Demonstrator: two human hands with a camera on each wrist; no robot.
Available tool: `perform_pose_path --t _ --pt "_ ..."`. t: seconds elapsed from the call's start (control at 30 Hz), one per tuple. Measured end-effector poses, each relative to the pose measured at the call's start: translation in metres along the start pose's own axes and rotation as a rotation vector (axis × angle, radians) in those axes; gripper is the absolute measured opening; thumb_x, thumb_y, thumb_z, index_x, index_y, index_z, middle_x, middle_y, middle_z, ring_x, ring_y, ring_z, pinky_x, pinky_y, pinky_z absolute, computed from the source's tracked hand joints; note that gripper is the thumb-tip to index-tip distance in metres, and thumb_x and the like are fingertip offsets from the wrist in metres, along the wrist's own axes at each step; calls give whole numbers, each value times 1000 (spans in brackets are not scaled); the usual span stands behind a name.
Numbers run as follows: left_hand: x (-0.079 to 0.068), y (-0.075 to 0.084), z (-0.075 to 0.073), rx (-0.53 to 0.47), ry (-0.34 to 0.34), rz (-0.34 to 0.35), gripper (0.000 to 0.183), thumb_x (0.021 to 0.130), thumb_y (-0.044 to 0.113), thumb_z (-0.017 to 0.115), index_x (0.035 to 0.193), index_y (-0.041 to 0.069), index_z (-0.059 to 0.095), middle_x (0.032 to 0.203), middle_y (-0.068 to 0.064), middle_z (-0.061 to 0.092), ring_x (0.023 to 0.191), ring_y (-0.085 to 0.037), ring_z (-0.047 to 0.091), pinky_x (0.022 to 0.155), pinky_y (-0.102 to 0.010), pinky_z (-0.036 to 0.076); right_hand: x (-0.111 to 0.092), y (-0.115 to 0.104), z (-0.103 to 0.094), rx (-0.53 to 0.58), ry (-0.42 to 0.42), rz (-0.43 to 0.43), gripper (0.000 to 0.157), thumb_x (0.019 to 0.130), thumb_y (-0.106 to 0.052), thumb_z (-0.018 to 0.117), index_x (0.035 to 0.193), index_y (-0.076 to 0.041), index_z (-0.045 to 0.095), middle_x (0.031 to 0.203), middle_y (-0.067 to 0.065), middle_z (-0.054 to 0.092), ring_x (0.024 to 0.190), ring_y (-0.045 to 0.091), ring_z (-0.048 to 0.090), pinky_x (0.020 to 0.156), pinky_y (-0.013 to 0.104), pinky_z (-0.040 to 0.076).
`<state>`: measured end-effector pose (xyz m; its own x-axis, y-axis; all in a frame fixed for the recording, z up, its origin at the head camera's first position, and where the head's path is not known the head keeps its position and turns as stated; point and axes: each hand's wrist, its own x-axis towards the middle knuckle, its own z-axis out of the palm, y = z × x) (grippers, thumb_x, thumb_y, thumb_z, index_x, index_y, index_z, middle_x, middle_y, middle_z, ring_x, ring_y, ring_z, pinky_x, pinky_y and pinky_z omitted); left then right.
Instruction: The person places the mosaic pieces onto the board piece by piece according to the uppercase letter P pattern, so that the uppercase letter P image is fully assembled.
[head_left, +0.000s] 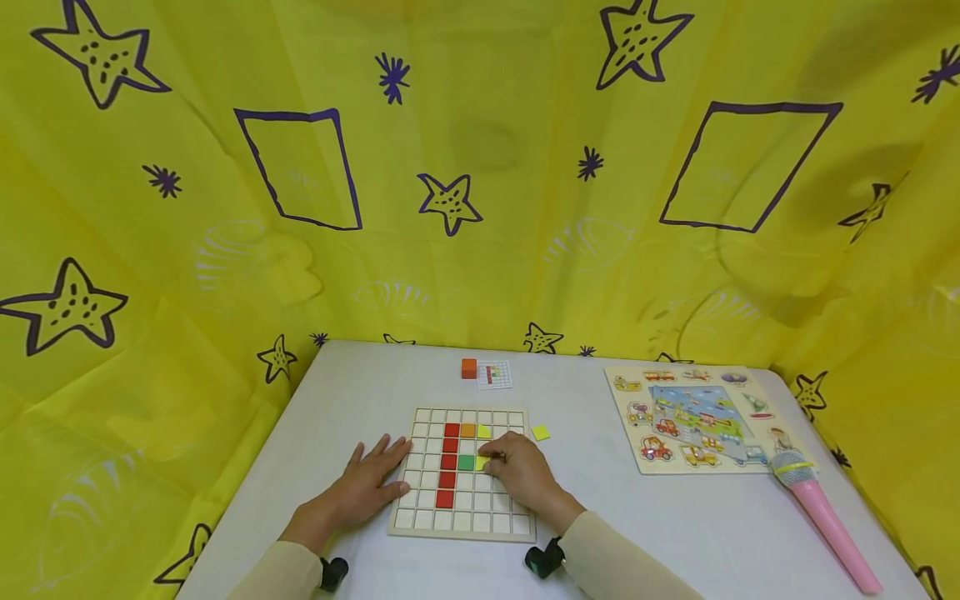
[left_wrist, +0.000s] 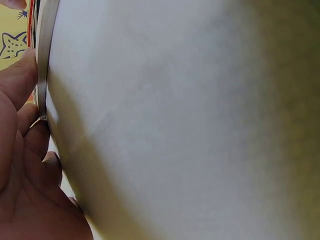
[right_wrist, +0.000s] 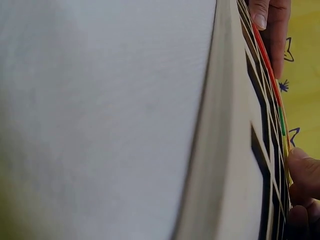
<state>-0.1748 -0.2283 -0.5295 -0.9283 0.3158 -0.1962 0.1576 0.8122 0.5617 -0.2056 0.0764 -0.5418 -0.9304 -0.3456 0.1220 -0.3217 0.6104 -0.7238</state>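
Note:
A wooden grid board (head_left: 462, 533) lies on the table with a column of red square tiles (head_left: 447, 462). Right of that column sit an orange tile (head_left: 468, 431) and a green tile (head_left: 466, 462), with a yellow tile (head_left: 484, 432) beside the orange one. My left hand (head_left: 369, 479) rests at the board's left edge, its fingers spread and the thumb on the frame. With curled fingers, my right hand (head_left: 521, 471) pinches another yellow tile (head_left: 481, 463) at the cell just right of the green one; the hand partly hides it. In the right wrist view the thumb (right_wrist: 303, 167) is right at the grid.
A loose yellow tile (head_left: 541, 432) lies right of the board. Behind it are an orange block (head_left: 468, 368) and a small pattern card (head_left: 495, 375). On the right, a picture puzzle board (head_left: 630, 417) lies beside a pink toy microphone (head_left: 828, 521). Yellow curtains (head_left: 480, 275) surround the table.

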Motion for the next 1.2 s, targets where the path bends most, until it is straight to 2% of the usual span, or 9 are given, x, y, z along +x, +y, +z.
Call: perform_pose_path --t 0.4,0.6,0.73,1.0,1.2 --pt "1 0 0 -1 5 3 74 102 37 68 165 14 37 173 -7 34 165 -36 13 131 -62 -6 0 3 -1 145 26 67 19 91 -10 82 110 -12 81 103 -1 71 83 10 54 73 23 48" --pt "0 1 -1 -3 2 -3 74 102 38 68 165 14 37 173 -6 34 165 -35 13 131 -62 -6 1 4 -6 207 31 120 19 93 -10 79 113 -12 79 104 1 68 87 15 55 77 28 49" --pt "0 1 0 -1 1 -5 74 102 39 68 165 15 37 173 -6 34 165 -35 13 131 -62 -6 4 5 -16 256 75 154 19 94 -7 78 113 -10 78 104 4 69 89 17 55 77 28 49" --pt "-1 1 0 -1 2 -3 75 102 39 69 165 15 37 173 -5 34 165 -35 13 131 -62 -6 8 22 -39 252 147 216 23 93 -2 75 114 -8 77 108 8 69 91 19 54 75 27 48" --pt "0 1 1 9 3 -9 75 101 40 69 165 17 37 173 -5 34 165 -34 14 131 -62 -5 9 38 -52 201 165 236 28 91 0 76 117 -8 77 114 11 71 97 22 55 85 33 47"
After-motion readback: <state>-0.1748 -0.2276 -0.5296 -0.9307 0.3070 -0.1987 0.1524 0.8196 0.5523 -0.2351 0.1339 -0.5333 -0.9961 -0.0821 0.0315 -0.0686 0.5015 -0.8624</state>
